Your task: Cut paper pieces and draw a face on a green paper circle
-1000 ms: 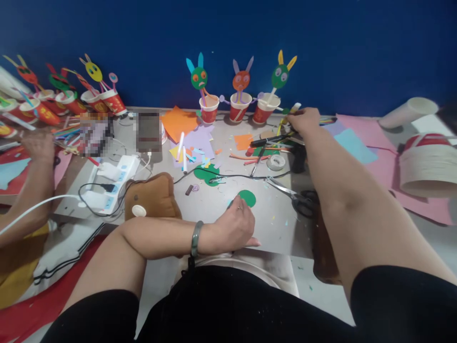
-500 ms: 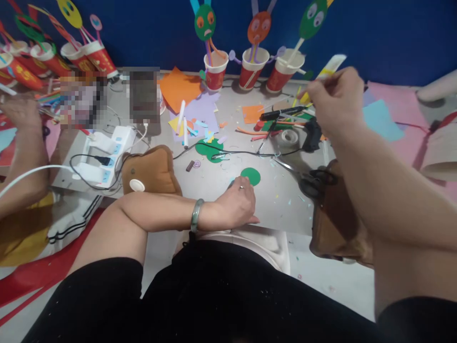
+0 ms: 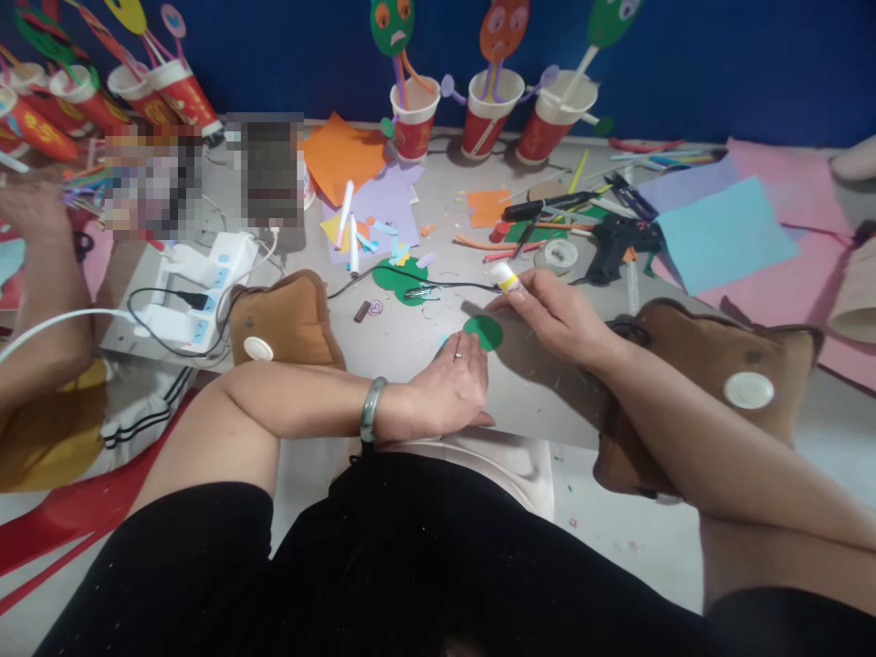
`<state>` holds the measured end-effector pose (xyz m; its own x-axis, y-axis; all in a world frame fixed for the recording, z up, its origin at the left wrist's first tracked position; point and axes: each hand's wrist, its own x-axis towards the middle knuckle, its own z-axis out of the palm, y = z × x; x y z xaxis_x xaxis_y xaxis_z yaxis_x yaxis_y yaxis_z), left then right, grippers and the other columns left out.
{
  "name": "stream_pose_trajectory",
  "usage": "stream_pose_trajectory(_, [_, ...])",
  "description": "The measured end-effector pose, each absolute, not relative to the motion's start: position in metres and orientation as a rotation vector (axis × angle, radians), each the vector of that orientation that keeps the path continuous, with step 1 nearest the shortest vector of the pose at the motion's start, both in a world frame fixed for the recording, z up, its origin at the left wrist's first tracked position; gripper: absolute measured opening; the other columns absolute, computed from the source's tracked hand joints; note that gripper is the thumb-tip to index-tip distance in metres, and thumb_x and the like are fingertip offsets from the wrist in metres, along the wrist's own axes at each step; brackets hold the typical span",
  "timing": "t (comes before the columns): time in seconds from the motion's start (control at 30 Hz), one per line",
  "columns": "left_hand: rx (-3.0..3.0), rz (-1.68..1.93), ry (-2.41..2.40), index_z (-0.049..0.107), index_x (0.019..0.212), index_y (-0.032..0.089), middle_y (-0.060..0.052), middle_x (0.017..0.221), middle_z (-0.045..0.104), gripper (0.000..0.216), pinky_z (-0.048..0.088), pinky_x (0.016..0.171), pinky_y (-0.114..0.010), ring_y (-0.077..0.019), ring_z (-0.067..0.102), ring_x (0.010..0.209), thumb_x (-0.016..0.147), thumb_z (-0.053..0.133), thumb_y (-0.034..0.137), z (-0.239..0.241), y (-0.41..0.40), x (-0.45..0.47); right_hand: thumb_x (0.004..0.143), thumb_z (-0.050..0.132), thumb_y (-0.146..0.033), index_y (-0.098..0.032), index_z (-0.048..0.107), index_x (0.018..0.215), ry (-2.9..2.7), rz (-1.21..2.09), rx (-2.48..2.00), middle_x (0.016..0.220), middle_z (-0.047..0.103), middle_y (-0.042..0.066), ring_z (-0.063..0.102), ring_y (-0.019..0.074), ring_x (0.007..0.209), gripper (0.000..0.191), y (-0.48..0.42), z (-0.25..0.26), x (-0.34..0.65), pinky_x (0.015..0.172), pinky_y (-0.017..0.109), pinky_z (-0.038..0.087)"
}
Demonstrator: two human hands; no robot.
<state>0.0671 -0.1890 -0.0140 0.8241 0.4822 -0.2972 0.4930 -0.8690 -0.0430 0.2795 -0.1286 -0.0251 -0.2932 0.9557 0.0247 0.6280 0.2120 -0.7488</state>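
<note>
A green paper disc (image 3: 484, 335) lies on the table in front of me. My left hand (image 3: 452, 383), palm down, rests beside it with its fingers laid together at the disc's near left edge and the thumb apart. What is under the palm is hidden. Between the thumb and fingers of my right hand (image 3: 554, 315) is a small white tube with a yellow band (image 3: 505, 277), held just above and right of the disc. Its lower end is covered by the fingers. Larger green paper (image 3: 403, 278) lies farther back, with tweezers-like metal (image 3: 421, 294) on it.
Paper cups (image 3: 494, 114) with paper figures stand along the blue wall. A black glue gun (image 3: 620, 248), a tape roll (image 3: 557, 255) and markers lie behind my right hand. Brown cushions (image 3: 287, 319) flank me. A power strip (image 3: 212, 292) and another person's arm (image 3: 51, 283) are left.
My right hand has come down and left from the back right with the tube, close to the green disc. My left hand stays by the disc, its fingers a little straighter.
</note>
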Motion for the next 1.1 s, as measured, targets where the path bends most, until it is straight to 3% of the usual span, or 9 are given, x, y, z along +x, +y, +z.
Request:
stream_pose_trajectory(0.1, [2.966, -0.475, 0.791, 0.045, 0.158, -0.019, -0.046, 0.162, 0.047, 0.099, 0.039, 0.128, -0.060, -0.0545, 0.051, 0.154, 0.107, 0.052, 0.066, -0.014, -0.189, 0.066, 0.105, 0.047, -0.078, -0.027, 0.066, 0.100, -1.991, 0.913, -1.437, 0.091, 0.080, 0.010, 0.074, 0.0299, 0.087, 0.055, -0.130, -0.029, 0.278, 0.087, 0.050, 0.060])
stream_pose_trajectory(0.3, [3.001, -0.503, 0.767, 0.044, 0.160, -0.017, -0.044, 0.163, 0.049, 0.099, 0.039, 0.128, -0.057, -0.0514, 0.052, 0.155, 0.108, 0.048, 0.067, -0.012, -0.189, 0.066, 0.104, 0.052, -0.077, -0.029, 0.063, 0.102, -1.987, 0.936, -1.427, 0.092, 0.081, 0.008, 0.075, 0.0309, 0.086, 0.050, -0.131, -0.032, 0.281, 0.082, 0.048, 0.060])
stream_pose_trajectory(0.6, [3.113, -0.321, 0.795, 0.061, 0.153, -0.006, -0.033, 0.154, 0.062, 0.091, 0.042, 0.122, -0.054, -0.0470, 0.061, 0.142, 0.105, 0.051, 0.071, -0.021, -0.191, 0.062, 0.099, 0.057, -0.081, -0.028, 0.068, 0.104, -1.915, 0.942, -1.449, 0.091, 0.082, 0.007, 0.075, 0.0272, 0.077, 0.055, -0.132, -0.039, 0.285, 0.072, 0.042, 0.059])
stream_pose_trajectory(0.8, [3.131, -0.305, 0.760, 0.070, 0.145, 0.000, -0.028, 0.143, 0.069, 0.083, 0.045, 0.107, -0.043, -0.0391, 0.061, 0.132, 0.105, 0.053, 0.071, -0.022, -0.190, 0.064, 0.095, 0.068, -0.075, -0.030, 0.076, 0.105, -1.835, 0.820, -1.413, 0.096, 0.081, 0.007, 0.076, 0.0293, 0.083, 0.047, -0.135, -0.034, 0.284, 0.075, 0.045, 0.062])
stream_pose_trajectory(1.1, [3.128, -0.362, 0.778, 0.067, 0.147, 0.000, -0.031, 0.144, 0.067, 0.083, 0.044, 0.087, -0.037, -0.0281, 0.068, 0.104, 0.108, 0.047, 0.070, -0.022, -0.192, 0.063, 0.088, 0.082, -0.063, -0.033, 0.071, 0.092, -1.668, 0.777, -1.441, 0.078, 0.072, 0.003, 0.062, 0.0226, 0.064, 0.032, -0.138, -0.034, 0.282, 0.059, 0.043, 0.056])
